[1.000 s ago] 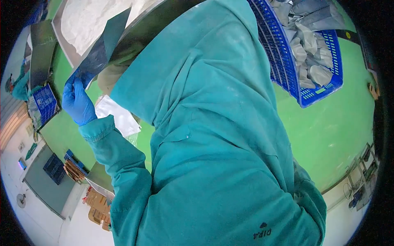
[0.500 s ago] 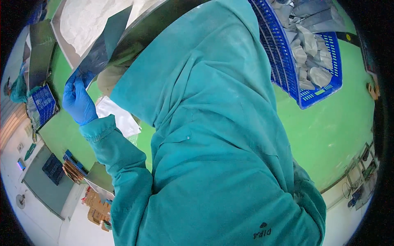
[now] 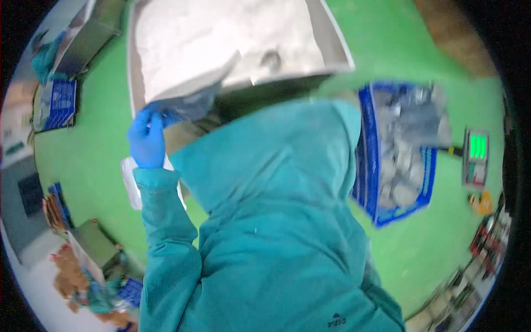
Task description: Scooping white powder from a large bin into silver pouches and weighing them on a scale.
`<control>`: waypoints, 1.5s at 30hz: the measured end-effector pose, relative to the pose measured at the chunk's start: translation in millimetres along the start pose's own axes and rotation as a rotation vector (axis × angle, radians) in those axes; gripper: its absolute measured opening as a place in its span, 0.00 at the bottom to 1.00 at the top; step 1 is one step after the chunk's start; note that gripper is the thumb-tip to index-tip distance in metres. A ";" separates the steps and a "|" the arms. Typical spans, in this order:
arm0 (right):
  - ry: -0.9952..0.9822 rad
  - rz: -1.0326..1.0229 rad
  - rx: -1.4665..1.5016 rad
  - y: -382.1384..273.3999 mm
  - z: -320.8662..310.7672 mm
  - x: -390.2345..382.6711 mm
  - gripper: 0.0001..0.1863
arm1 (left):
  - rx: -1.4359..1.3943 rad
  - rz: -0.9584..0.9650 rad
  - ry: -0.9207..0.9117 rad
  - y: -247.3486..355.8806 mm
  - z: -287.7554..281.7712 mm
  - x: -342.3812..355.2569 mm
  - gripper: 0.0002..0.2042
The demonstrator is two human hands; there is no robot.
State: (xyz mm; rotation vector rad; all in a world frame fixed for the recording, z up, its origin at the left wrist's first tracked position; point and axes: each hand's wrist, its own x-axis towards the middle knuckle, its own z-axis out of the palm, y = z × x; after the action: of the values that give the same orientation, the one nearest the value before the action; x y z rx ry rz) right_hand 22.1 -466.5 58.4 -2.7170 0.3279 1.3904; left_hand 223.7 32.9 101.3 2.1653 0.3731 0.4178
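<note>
In a blue glove, my left hand (image 3: 148, 145) is closed on the edge of a grey foil pouch (image 3: 194, 105). The pouch hangs at the near edge of a large pale tray (image 3: 133, 72), which holds a heap of white powder (image 3: 215, 33). A small blurred greyish thing (image 3: 271, 60) lies on the powder; its kind cannot be made out. My right hand is out of sight; only part of its teal sleeve shows at the lower right. White sheets or flat bags (image 3: 131, 185) lie beside my left wrist.
At my right stands a blue plastic basket (image 3: 369, 166) with several filled silver pouches (image 3: 404, 171). Beyond it sits a scale with a lit green display (image 3: 477, 149). Another blue crate (image 3: 63, 104) is at the far left. The floor (image 3: 91, 160) is green.
My view has swung, so the tray and its powder show far more fully and the basket sits lower. The scale has come into view. My left hand still grips the pouch.
</note>
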 end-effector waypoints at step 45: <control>0.314 -0.821 -0.971 -411.9 -404.4 233.6 0.12 | 0.281 0.032 -0.430 -127.9 186.8 164.2 0.15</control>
State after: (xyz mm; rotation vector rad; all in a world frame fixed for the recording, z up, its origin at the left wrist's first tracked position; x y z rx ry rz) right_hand 566.6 -166.4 93.6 -3.0158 -1.6529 0.9669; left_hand 435.8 40.4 -80.8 2.4595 0.1612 -0.0959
